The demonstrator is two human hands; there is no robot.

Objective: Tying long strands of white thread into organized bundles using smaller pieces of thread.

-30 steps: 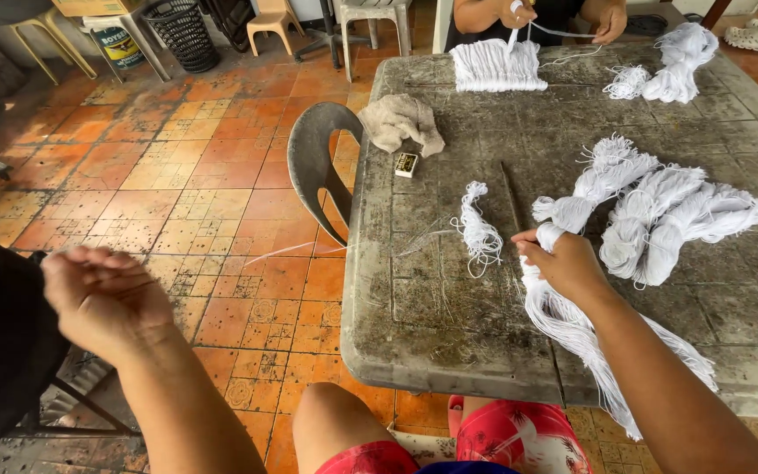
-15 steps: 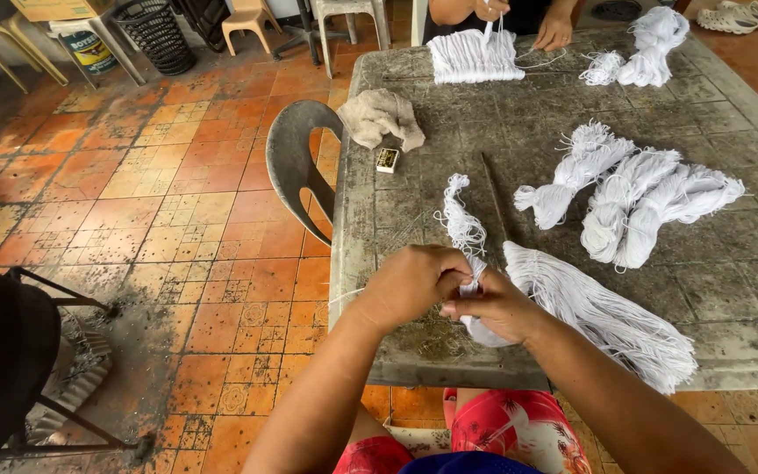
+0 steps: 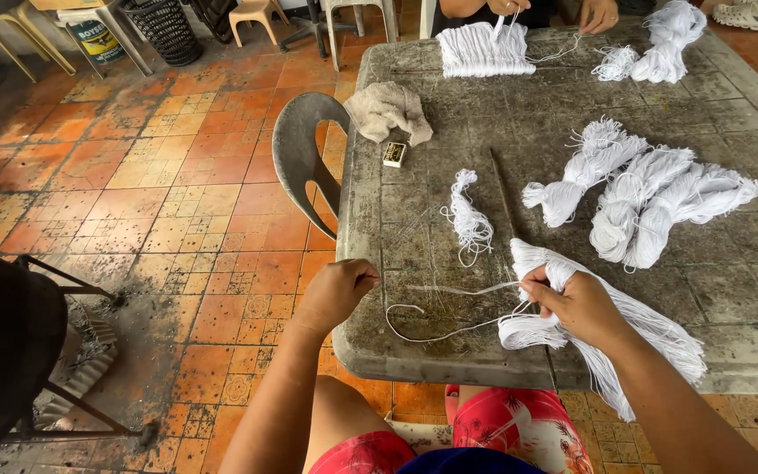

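My right hand [image 3: 576,303] grips a folded bundle of white string [image 3: 633,329] at the near edge of the grey table [image 3: 730,254]. My left hand [image 3: 337,291] is closed on a single white strand [image 3: 449,290] that runs taut from the bundle, off the table's left edge. A loose loop of the strand lies on the table between my hands. A small white hank [image 3: 468,219] lies just beyond.
Three tied white bundles [image 3: 647,197] lie at the right. A beige cloth [image 3: 388,110] and small box [image 3: 394,154] sit at the far left corner. Another person's hands [image 3: 603,13] work string [image 3: 482,48] across the table. A grey chair [image 3: 304,158] stands left of it.
My left hand has pulled away to the left from the bundle, drawing a strand out. My right hand keeps hold of the bundle and has shifted slightly right.
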